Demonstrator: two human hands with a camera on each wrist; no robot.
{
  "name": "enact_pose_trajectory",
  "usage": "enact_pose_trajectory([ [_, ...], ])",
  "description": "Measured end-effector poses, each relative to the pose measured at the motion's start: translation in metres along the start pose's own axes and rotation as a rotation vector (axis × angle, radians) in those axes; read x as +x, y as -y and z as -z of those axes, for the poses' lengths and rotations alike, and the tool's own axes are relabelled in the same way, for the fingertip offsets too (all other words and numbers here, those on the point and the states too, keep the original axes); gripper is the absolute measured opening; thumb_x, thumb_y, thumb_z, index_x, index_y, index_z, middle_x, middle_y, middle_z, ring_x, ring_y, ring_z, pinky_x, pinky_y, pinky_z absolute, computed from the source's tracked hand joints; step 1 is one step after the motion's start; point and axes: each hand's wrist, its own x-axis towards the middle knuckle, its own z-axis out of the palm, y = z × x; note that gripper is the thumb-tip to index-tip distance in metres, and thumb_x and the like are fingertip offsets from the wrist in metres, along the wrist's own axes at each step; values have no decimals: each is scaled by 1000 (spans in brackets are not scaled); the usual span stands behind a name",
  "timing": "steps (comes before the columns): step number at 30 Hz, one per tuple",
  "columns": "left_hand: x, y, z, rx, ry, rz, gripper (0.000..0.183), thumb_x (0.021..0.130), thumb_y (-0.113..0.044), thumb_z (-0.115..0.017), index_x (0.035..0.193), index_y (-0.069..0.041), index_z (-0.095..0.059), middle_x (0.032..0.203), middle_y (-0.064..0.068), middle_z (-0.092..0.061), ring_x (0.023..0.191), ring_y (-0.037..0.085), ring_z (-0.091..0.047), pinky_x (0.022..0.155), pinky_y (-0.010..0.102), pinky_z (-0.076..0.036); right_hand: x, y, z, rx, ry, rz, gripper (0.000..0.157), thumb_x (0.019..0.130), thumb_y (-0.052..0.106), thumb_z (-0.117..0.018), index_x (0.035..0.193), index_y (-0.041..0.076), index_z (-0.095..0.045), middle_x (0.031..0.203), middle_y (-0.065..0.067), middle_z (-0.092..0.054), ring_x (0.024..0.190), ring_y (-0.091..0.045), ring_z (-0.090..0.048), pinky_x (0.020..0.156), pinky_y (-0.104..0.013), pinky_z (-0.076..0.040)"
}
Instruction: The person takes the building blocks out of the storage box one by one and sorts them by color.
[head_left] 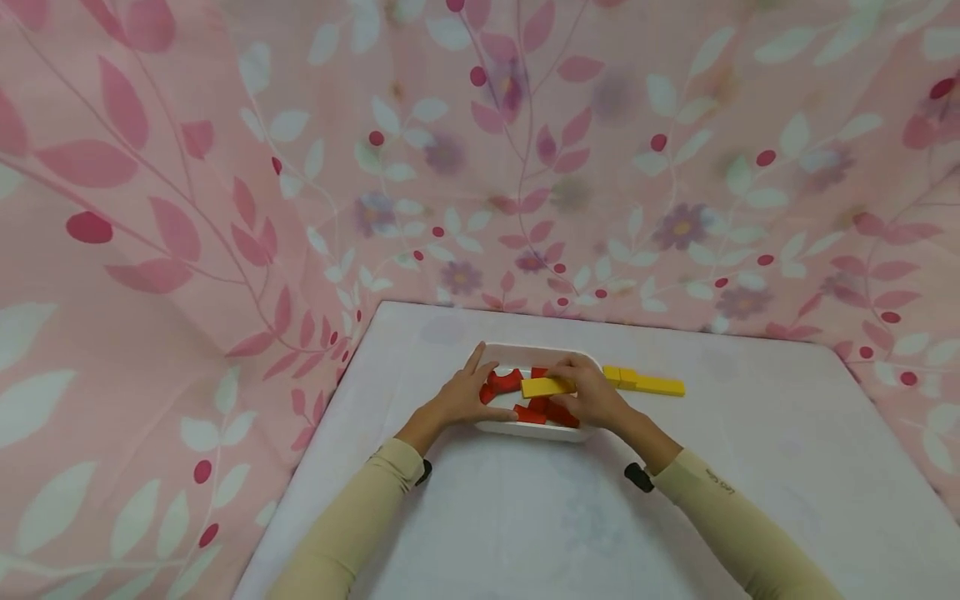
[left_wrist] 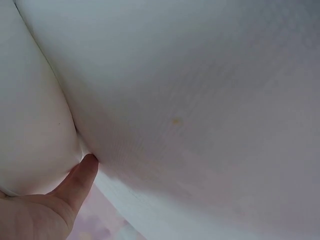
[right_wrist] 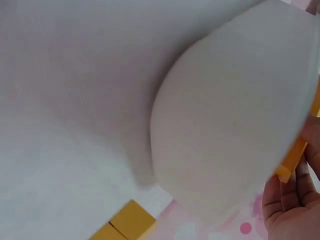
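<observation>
In the head view a white tray (head_left: 525, 432) holds several red blocks (head_left: 530, 414), one with a curved notch. My left hand (head_left: 459, 398) grips the tray's left end, its thumb reaching over the front toward a red block. The left wrist view shows one finger (left_wrist: 82, 182) against the outside of the tray wall. Over the right part of the tray, my right hand (head_left: 592, 393) pinches a long yellow block (head_left: 546, 387) between thumb and fingers. That block's orange-yellow end (right_wrist: 291, 161) shows by the fingers in the right wrist view, partly hidden by the tray.
Just right of the tray, yellow blocks (head_left: 651, 383) lie end to end on the white-covered table (head_left: 510, 525). Pink floral cloth (head_left: 525, 167) hangs behind the table and along its left side.
</observation>
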Motion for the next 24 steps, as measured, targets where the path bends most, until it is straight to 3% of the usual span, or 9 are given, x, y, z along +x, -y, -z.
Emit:
enact_pose_trajectory([
  [10, 9, -1, 5, 9, -14, -15, 107, 69, -71, -75, 154, -23, -34, 169, -1, 4, 143, 39, -35, 110, 60, -39, -6, -6, 32, -51, -51, -25, 34, 83, 5, -78, 116, 12, -72, 114, -7, -60, 111, -27, -52, 96, -47, -54],
  [24, 1, 3, 0, -9, -19, -9, 106, 67, -71, -76, 153, -21, -37, 169, 2, 1, 141, 40, -38, 107, 60, -41, -32, -34, 73, -107, -140, -30, 30, 81, 3, -79, 110, 7, -72, 111, -12, -61, 103, -30, -53, 94, -55, -52],
])
